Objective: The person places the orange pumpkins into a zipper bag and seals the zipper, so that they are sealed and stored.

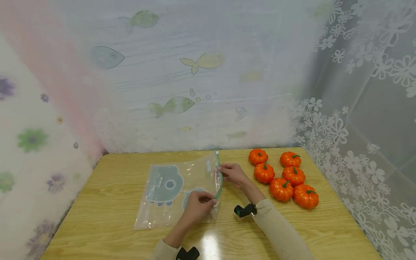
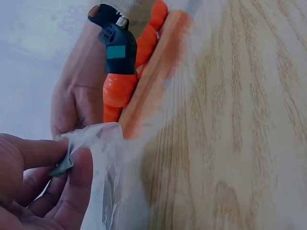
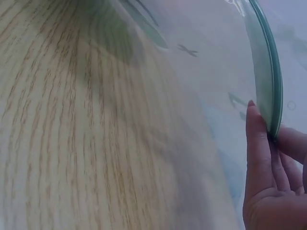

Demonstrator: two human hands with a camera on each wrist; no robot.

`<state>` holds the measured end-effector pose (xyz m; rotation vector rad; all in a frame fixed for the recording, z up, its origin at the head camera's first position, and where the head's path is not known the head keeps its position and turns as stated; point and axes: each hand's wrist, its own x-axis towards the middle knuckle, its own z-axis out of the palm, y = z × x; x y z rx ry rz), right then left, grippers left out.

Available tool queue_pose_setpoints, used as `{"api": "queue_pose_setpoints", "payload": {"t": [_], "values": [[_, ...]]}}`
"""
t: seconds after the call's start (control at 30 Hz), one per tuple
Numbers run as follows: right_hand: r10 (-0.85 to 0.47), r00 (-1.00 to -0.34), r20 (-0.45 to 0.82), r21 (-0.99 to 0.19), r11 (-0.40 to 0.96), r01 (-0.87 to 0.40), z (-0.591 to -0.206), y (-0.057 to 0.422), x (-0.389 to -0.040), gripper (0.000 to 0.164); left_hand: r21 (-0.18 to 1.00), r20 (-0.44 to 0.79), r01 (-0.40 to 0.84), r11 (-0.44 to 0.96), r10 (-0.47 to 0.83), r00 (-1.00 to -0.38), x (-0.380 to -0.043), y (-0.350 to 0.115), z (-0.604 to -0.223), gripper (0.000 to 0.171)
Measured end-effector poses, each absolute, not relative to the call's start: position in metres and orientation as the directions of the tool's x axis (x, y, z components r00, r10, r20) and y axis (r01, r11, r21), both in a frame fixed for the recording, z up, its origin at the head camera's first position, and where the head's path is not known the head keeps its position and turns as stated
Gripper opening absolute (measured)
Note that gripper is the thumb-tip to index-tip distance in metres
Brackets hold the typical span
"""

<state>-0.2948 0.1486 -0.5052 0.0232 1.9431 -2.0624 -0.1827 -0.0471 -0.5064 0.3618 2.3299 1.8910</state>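
A clear zip bag [image 1: 195, 169] printed with blue cartoon shapes lies on the table, its green-edged mouth lifted toward the right. My left hand [image 1: 198, 207] pinches the near end of that green edge between thumb and fingers. Farther along the same edge, my right hand [image 1: 234, 174] grips it near the far end. In the left wrist view the left hand [image 2: 48, 187] holds a folded bit of the green strip. The right wrist view has the right hand [image 3: 276, 172] pinching the green zip edge [image 3: 272, 72]. No contents show inside the bag.
Several orange toy pumpkins [image 1: 281, 189] with green stems stand grouped on the right of the wooden table [image 1: 110, 195]. A curtain with fish prints [image 1: 201, 90] hangs behind the table's far edge. Each wrist carries a black camera [image 1: 245, 210].
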Motion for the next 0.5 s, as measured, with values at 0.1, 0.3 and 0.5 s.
{"api": "queue_pose_setpoints", "payload": {"t": [0.1, 0.3, 0.5], "values": [[-0.228, -0.952, -0.204, -0.970, -0.086, 0.228, -0.507, 0.150, -0.294, 0.037, 0.984, 0.028, 0.071, 0.161, 0.254, -0.967, -0.184, -0.048, -0.508, 0.015], [-0.240, -0.953, -0.186, -0.960, -0.162, 0.228, -0.508, 0.150, -0.289, 0.035, 0.985, -0.046, -0.005, 0.175, 0.232, -0.972, -0.184, -0.048, -0.508, 0.022], [-0.244, -0.957, -0.158, -0.956, -0.205, 0.210, -0.507, 0.148, -0.283, 0.035, 0.983, -0.072, -0.030, 0.182, 0.228, -0.971, -0.184, -0.046, -0.506, 0.035]]}}
